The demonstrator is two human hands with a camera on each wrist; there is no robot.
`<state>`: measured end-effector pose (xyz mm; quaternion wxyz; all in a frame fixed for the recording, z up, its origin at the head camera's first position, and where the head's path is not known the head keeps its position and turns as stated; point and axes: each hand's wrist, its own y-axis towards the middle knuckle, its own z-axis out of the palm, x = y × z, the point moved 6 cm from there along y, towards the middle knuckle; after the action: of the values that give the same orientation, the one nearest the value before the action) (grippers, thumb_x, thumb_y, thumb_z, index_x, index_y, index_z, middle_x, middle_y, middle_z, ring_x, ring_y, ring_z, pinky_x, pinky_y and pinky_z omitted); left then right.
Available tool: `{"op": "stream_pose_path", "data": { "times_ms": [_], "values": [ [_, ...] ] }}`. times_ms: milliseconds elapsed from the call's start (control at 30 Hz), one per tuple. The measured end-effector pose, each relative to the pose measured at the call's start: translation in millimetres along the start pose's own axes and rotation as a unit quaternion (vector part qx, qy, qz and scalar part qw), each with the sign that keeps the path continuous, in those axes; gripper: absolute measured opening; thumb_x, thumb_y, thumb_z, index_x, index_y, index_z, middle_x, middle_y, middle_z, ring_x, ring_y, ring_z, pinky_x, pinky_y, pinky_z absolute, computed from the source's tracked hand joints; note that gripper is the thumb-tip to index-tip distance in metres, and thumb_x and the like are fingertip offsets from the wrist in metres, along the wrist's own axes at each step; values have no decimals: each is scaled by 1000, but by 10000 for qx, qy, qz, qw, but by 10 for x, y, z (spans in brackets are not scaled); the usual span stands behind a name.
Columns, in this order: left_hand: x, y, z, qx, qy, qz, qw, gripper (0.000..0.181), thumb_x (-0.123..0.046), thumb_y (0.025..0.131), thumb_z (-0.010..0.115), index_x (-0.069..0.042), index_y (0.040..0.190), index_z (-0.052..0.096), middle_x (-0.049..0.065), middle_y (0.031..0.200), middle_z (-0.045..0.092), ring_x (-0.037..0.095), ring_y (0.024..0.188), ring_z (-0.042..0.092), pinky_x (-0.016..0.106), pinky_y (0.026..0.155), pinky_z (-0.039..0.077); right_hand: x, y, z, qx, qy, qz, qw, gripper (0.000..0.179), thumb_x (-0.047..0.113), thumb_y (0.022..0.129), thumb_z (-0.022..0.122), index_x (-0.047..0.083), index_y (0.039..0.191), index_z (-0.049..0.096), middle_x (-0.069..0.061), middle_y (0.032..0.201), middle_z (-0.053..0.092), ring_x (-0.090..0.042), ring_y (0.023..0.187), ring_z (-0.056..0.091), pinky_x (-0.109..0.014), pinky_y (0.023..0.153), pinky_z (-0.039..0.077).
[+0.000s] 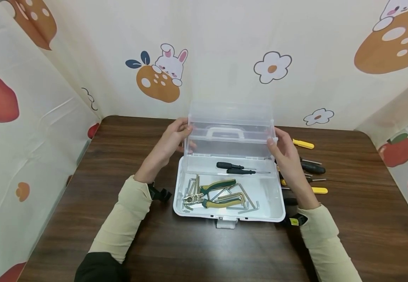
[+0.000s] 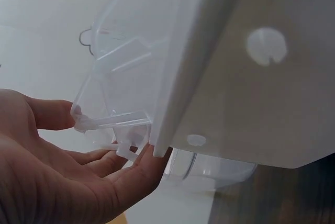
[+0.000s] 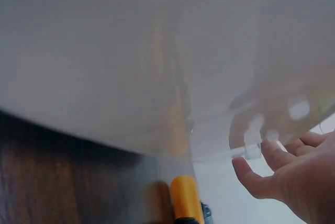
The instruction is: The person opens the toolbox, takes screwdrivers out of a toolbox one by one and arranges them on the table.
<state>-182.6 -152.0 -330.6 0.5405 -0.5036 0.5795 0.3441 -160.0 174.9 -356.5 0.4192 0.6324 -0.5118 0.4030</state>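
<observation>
A white toolbox (image 1: 272, 199) stands on the table with its clear lid (image 1: 230, 148) raised at the back. My left hand (image 1: 170, 140) holds the lid's left edge, thumb in front and fingers behind. In the left wrist view, that hand (image 2: 78, 179) pinches a corner of the clear plastic. At the lid's right edge my right hand (image 1: 290, 160) grips with thumb and fingers; the right wrist view shows this hand (image 3: 296, 174) partly. Inside lie green-and-yellow pliers (image 1: 225, 203), several hex keys (image 1: 249, 196) and two black screwdrivers (image 1: 240, 171).
Right of the box, partly behind my right arm, lie several tools, among them a yellow handle (image 1: 303, 144), a black handle (image 1: 313, 168) and another yellow handle (image 1: 319, 190). A patterned curtain (image 1: 225, 58) hangs behind the dark wooden table (image 1: 196, 250).
</observation>
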Motion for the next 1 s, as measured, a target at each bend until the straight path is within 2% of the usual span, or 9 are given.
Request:
{"op": "stream_pose_path", "data": {
  "times_ms": [100, 267, 467, 567, 633, 700, 767, 867, 1000],
  "values": [
    [38, 12, -2, 22, 5, -105, 9999, 47, -25, 113, 42, -5, 156, 39, 24, 143, 58, 25, 87, 74, 42, 77, 67, -64, 4, 21, 151, 10, 121, 9998, 54, 30, 111, 50, 16, 161, 35, -11, 164, 39, -33, 149, 42, -69, 121, 35],
    [89, 37, 0, 56, -33, -210, 9998, 47, -24, 113, 41, -4, 156, 38, 24, 145, 57, 30, 90, 75, 45, 79, 67, -139, 0, 41, 257, -90, 196, 9994, 57, 31, 112, 50, 16, 163, 32, -15, 163, 40, -38, 147, 42, -72, 118, 36],
    [118, 53, 2, 65, -46, -243, 9997, 47, -24, 114, 39, -5, 157, 37, 22, 147, 56, 41, 98, 73, 48, 80, 67, -176, 5, 21, 86, 16, 142, 9999, 56, 43, 114, 32, 14, 163, 34, -15, 165, 38, -38, 152, 37, -70, 123, 30],
    [125, 56, 11, 101, -30, -282, 9995, 47, -25, 114, 39, -6, 157, 36, 23, 151, 53, 43, 101, 72, 46, 80, 67, -219, -1, -8, -250, 68, 270, 9993, 57, 47, 114, 30, 14, 159, 42, -13, 160, 45, -29, 147, 46, -62, 123, 37],
    [124, 55, 14, 116, -13, -293, 9995, 48, -25, 114, 39, -7, 158, 36, 24, 151, 52, 43, 101, 72, 44, 78, 67, -258, -3, -20, -483, 73, 384, 9981, 54, 45, 113, 36, 13, 155, 48, -11, 155, 51, -18, 140, 53, -45, 120, 46],
    [121, 50, 15, 116, 7, -308, 9995, 48, -26, 114, 39, -7, 158, 35, 24, 151, 52, 42, 101, 73, 43, 78, 67, -297, -5, -15, -591, 61, 476, 9971, 49, 40, 113, 43, 11, 152, 51, -12, 150, 55, -13, 130, 56, -29, 108, 52],
    [120, 46, 11, 108, 15, -318, 9994, 48, -26, 114, 39, -7, 158, 35, 24, 150, 52, 42, 101, 73, 44, 77, 67, -334, -2, 2, -582, 30, 531, 9969, 48, 36, 112, 47, 10, 153, 51, -13, 149, 55, -13, 127, 56, -17, 97, 51],
    [117, 41, 4, 95, 12, -329, 9994, 48, -26, 114, 40, -7, 158, 36, 24, 150, 52, 43, 102, 73, 45, 78, 67, -374, 4, 24, -508, 3, 579, 9970, 50, 34, 111, 49, 12, 156, 47, -16, 148, 55, -21, 130, 55, -13, 91, 51],
    [104, 29, -13, 84, 41, -314, 9995, 49, -27, 114, 41, -7, 159, 36, 24, 150, 54, 42, 102, 74, 45, 79, 67, -402, 16, 30, -503, -138, 657, 9965, 52, 32, 111, 52, 16, 159, 43, -16, 151, 54, -30, 135, 55, -13, 91, 51]
  ]
}}
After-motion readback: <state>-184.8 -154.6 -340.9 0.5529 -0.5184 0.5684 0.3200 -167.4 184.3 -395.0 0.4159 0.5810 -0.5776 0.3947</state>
